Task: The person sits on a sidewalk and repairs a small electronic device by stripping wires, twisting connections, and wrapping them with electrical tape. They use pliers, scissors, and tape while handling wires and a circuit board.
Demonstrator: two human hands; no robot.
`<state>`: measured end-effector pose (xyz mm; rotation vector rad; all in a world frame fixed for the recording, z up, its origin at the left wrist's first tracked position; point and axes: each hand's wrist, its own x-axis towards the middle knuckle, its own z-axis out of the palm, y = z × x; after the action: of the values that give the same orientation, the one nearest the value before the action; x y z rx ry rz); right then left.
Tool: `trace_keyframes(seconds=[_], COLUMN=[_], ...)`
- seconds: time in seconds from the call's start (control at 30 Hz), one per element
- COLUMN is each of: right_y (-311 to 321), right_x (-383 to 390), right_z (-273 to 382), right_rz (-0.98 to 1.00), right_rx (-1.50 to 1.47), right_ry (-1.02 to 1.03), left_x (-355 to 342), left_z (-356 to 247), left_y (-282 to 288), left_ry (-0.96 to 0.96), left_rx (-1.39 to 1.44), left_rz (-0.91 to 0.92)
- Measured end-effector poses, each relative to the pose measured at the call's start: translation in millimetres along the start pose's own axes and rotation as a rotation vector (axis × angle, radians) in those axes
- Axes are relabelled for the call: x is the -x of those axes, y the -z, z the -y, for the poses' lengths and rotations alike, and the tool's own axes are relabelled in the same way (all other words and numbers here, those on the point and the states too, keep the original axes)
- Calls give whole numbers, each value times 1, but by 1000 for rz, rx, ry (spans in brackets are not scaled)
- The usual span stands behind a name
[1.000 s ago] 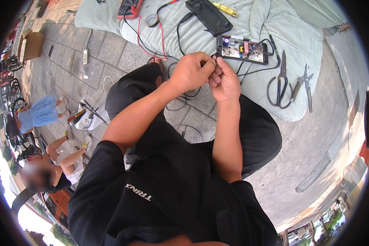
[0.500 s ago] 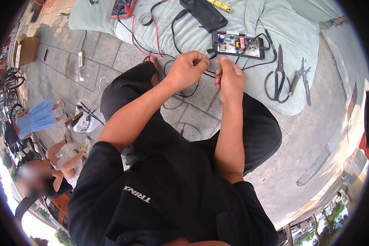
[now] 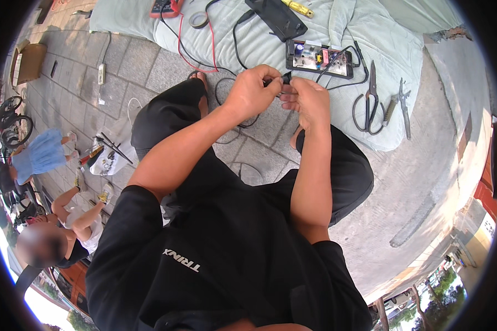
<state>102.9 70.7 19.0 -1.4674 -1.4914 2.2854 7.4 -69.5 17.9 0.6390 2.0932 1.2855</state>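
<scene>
My left hand (image 3: 254, 91) is closed on a small black piece, apparently a cable connector (image 3: 286, 78). My right hand (image 3: 308, 102) pinches at that piece from the right, its lower fingers loosely curled. Just beyond them an opened black device with a circuit board (image 3: 318, 58) lies on a pale quilted cloth (image 3: 390, 52), with black cables around it. Its apparent black cover (image 3: 275, 19) rests above, beside a yellow-handled tool (image 3: 297, 8). Large scissors (image 3: 373, 102) and locking pliers (image 3: 404, 110) lie to the right. A tape roll (image 3: 199, 20) and a red multimeter (image 3: 163, 8) are farther left.
I sit cross-legged on grey paving (image 3: 121, 71). At left are a white bag (image 3: 110, 160) with tools, a power strip (image 3: 101, 74), a cardboard box (image 3: 30, 60) and parked bicycles (image 3: 11, 124). A person in blue (image 3: 41, 154) and a seated person (image 3: 72, 231) are nearby.
My hands drew slightly apart half a second ago and are now back together at the black piece. The whole view has shifted a little up and left.
</scene>
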Motion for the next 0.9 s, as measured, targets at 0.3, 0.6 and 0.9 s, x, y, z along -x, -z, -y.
trace_keyframes(seconds=[0.3,0.6,0.9], right_y=[4,1,-19], right_x=[22,14,8], right_z=[3,7,7], right_rz=[-57,-168,-159], right_rx=[-71,137,-149], right_ry=[-23,248,33], left_x=[-2,-6,-4], left_z=[5,2,-3], left_y=[-3,2,0], left_ry=[24,109,95], left_rx=[111,118,106], left_rz=[-45,56,46])
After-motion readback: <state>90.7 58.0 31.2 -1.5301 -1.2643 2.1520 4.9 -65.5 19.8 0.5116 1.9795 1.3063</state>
